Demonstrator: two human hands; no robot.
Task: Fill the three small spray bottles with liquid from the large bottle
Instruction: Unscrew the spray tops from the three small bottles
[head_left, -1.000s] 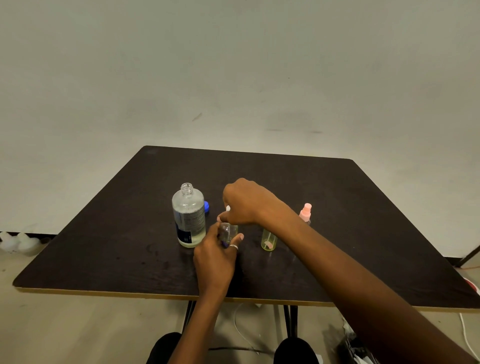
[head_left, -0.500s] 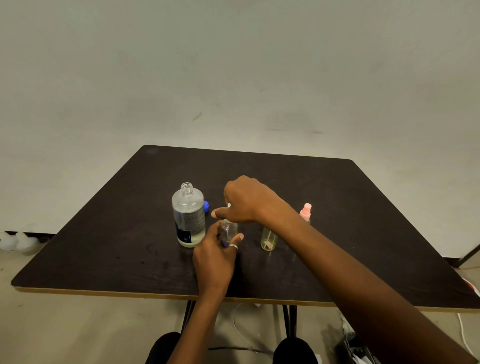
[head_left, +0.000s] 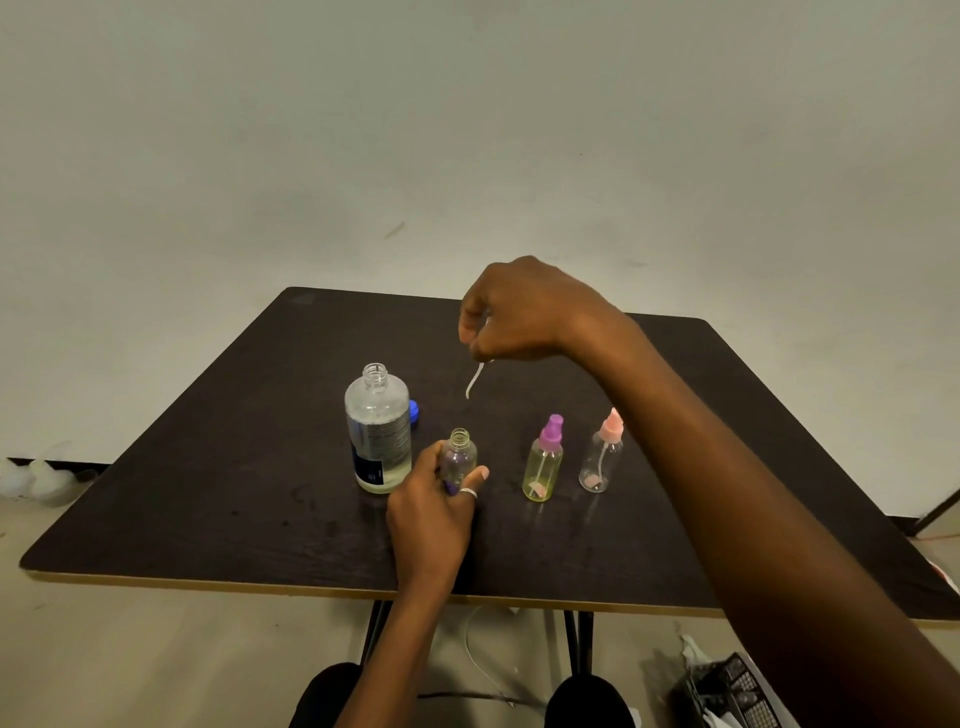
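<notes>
The uncapped large bottle (head_left: 378, 431) stands on the table (head_left: 208, 493), just left of your left hand (head_left: 431, 519), which grips an open small bottle (head_left: 459, 457). Above, your right hand (head_left: 524, 312) pinches a spray top with its tube (head_left: 474, 382) dangling. A purple-capped bottle (head_left: 543, 467) and a pink-capped bottle (head_left: 601, 457) stand to the right.

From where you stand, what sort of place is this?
Likely a bare workroom set up for a demonstration: one dark table before a plain scuffed wall, a loose white cable on the floor beneath.
</notes>
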